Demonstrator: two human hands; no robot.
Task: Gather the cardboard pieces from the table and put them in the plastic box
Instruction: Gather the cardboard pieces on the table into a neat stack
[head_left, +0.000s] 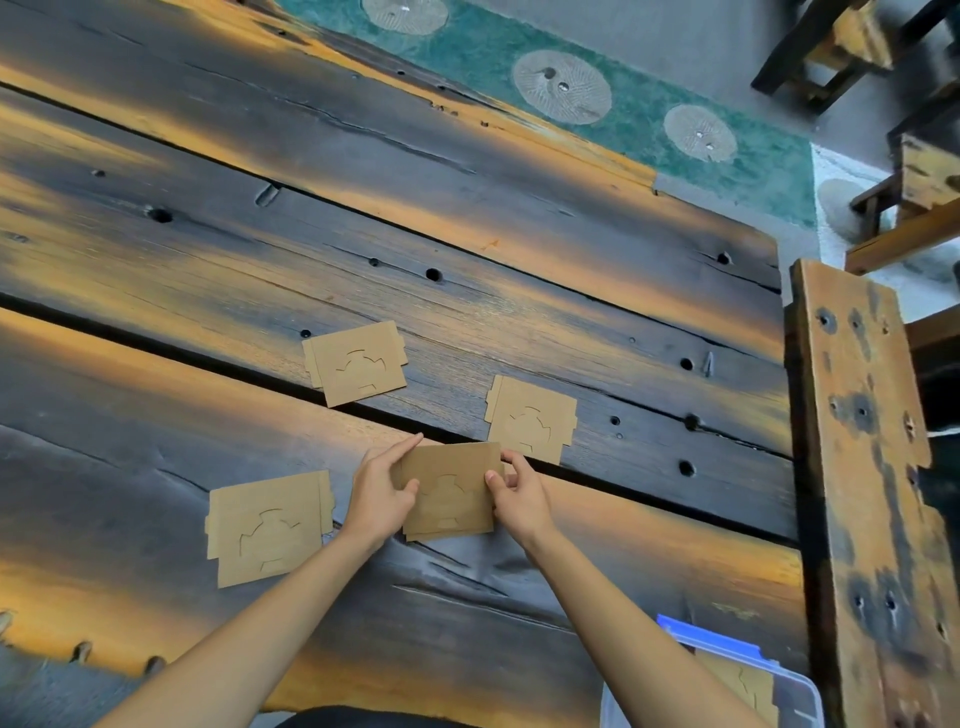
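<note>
A cardboard stack (451, 491) is pinched between the left hand (378, 493) and right hand (519, 493), with loose pieces (267, 527) beside them.

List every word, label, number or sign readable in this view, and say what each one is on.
None: no readable text anywhere.
Cardboard pieces: only die-cut outlines, no print.
Held cardboard stack, gripped by the left hand and right hand: also blank.
Plastic box: no label visible.
Wooden table: only knots and holes.
</note>
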